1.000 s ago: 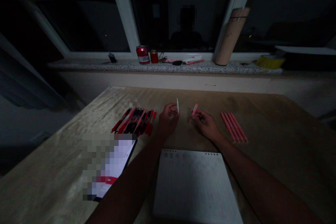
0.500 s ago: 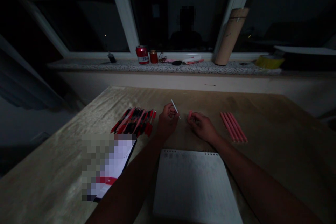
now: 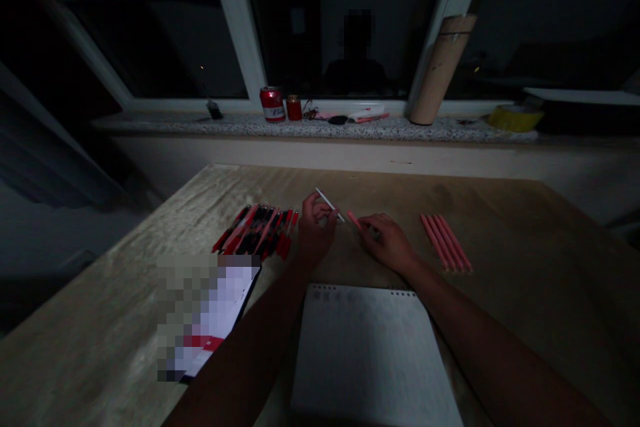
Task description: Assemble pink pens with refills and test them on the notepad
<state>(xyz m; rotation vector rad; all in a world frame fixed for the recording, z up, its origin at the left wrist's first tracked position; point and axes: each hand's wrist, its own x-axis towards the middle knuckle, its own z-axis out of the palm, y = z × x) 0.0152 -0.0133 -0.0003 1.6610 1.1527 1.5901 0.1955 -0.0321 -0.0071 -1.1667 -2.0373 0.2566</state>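
Note:
Between the fingers of my left hand is a thin white pen refill, tilted with its lower end pointing right. My right hand pinches a short pink pen barrel, partly hidden by the fingers. The refill's lower end and the barrel's upper end are close, with a small gap between them. Left of my left hand lies a pile of red, black and pink pen parts. Several pink pens lie side by side to the right of my right hand.
A spiral notebook lies between my forearms, and a lit phone, partly pixelated, lies on the left. On the windowsill stand a red can, a small red jar, a tall flask and a yellow tape roll.
The refill has tilted further over towards the left in my left hand. The pink barrel in my right hand has turned from nearly upright to slanting, its end now facing the refill.

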